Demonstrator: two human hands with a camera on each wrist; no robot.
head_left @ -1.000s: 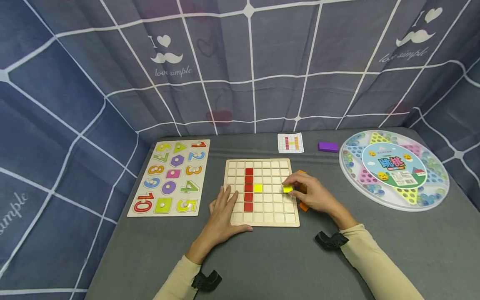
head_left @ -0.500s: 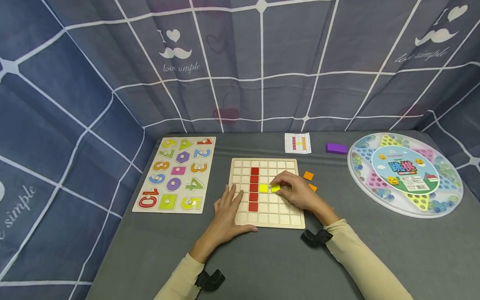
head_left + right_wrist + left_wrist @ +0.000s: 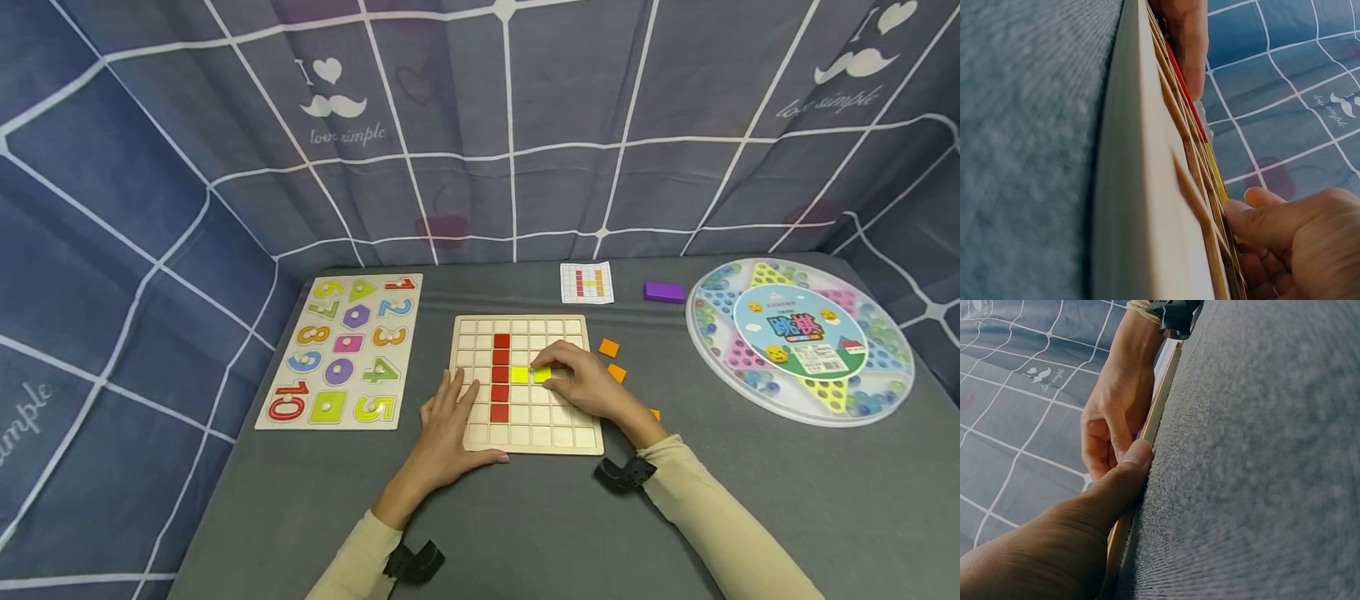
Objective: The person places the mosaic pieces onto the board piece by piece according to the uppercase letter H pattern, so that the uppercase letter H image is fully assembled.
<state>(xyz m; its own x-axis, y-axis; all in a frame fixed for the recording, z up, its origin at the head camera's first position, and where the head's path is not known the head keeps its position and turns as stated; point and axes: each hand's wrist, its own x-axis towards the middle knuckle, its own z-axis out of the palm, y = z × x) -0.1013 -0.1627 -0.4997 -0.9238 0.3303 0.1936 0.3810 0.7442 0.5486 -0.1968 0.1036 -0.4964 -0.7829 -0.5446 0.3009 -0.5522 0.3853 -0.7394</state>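
A wooden grid board (image 3: 555, 437) lies on the grey table, with a column of several red square tiles (image 3: 499, 375) set in it. One yellow tile (image 3: 519, 375) sits just right of the red column's middle. My right hand (image 3: 588, 387) pinches a second yellow tile (image 3: 542, 375) between thumb and fingers, right beside the first and low over the cells. On the board's left side rests my left hand (image 3: 447, 433), fingers spread and fairly straight, thumb along the front edge. In the left wrist view its thumb (image 3: 1132, 465) lies against the board's wooden edge.
Loose orange tiles (image 3: 617, 372) lie right of the board, partly behind the right forearm. Behind it are a pattern card (image 3: 587, 283) and a purple block (image 3: 663, 292). A number puzzle board (image 3: 341, 354) is at left, a round Chinese checkers board (image 3: 802, 333) at right.
My right hand has carried the yellow tile left from the board's right edge to beside the first yellow tile, uncovering orange tiles. The left hand stays in place; the head view shifts slightly.
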